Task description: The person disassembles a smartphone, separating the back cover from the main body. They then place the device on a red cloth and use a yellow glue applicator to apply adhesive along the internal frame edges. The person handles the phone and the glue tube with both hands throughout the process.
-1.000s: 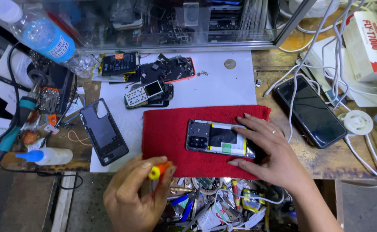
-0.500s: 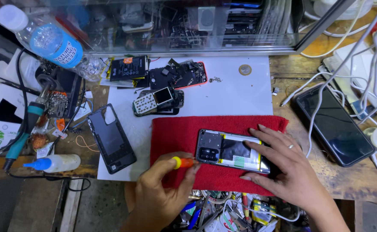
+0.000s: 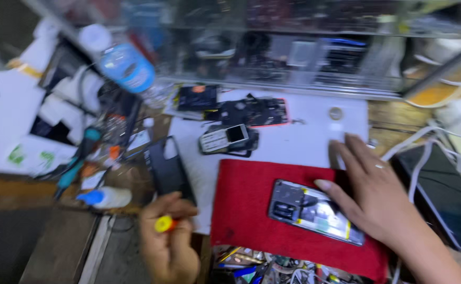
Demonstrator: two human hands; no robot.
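Since half a second ago, the left hand (image 3: 168, 243) has slid left off the red cloth mat (image 3: 251, 208), fist clenched on a small yellow-tipped tool (image 3: 163, 224). The right hand (image 3: 377, 194) lies flat and spread (fingers now reaching past the mat's far edge), pressing the opened phone with exposed innards (image 3: 314, 210) on the mat.

Wooden workbench (image 3: 385, 118) carries a white sheet (image 3: 304, 142), red cloth (image 3: 251, 205), black phone case (image 3: 168, 168), cables (image 3: 425, 142).
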